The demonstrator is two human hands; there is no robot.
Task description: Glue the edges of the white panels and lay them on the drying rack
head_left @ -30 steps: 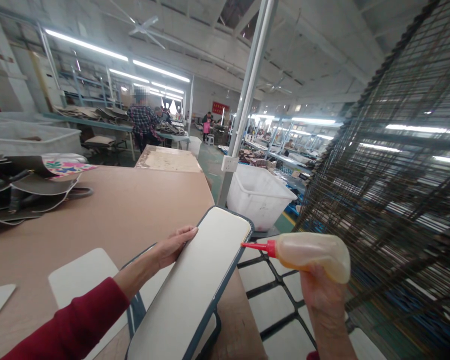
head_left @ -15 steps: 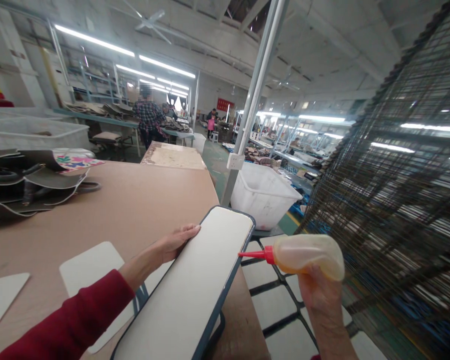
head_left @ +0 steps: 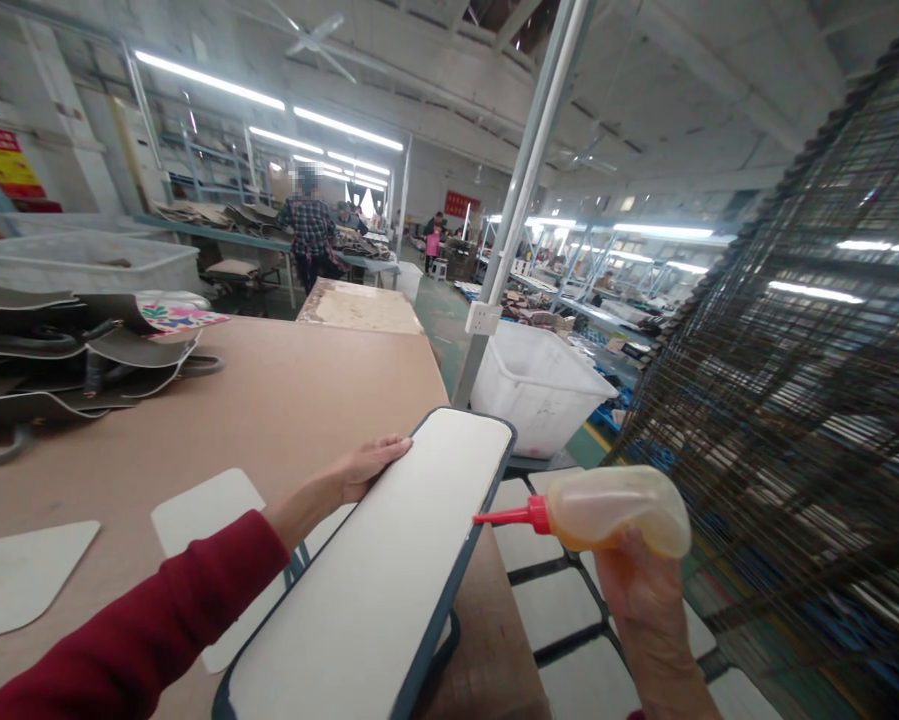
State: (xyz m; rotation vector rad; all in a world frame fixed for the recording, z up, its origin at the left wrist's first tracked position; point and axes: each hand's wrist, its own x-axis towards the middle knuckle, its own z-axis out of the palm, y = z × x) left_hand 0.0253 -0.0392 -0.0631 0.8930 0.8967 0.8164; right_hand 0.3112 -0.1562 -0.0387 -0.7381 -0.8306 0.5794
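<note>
My left hand [head_left: 370,468] grips the far left edge of a long white panel [head_left: 378,570] with rounded corners and a dark blue rim, tilted over the table edge. In my right hand [head_left: 636,580] is a squeeze bottle [head_left: 618,508] of amber liquid, lying on its side. Its red nozzle [head_left: 505,516] points left, with the tip at the panel's right edge by the rim. A thin line of the liquid seems to run along that edge above the tip. Dark straps show under the panel, mostly hidden.
Loose white panels [head_left: 25,575] lie on the brown table [head_left: 299,390]. Dark bag pieces [head_left: 59,350] are heaped at left. Beyond the table's right edge are a rack of white panels [head_left: 558,605], a white bin [head_left: 543,385], a metal post [head_left: 524,190] and a wire-mesh rack [head_left: 809,330]. A person [head_left: 310,235] stands farther back.
The nozzle tip has slid a little down along the panel's right edge, toward me. The whole view has shifted slightly. Both hands keep their holds.
</note>
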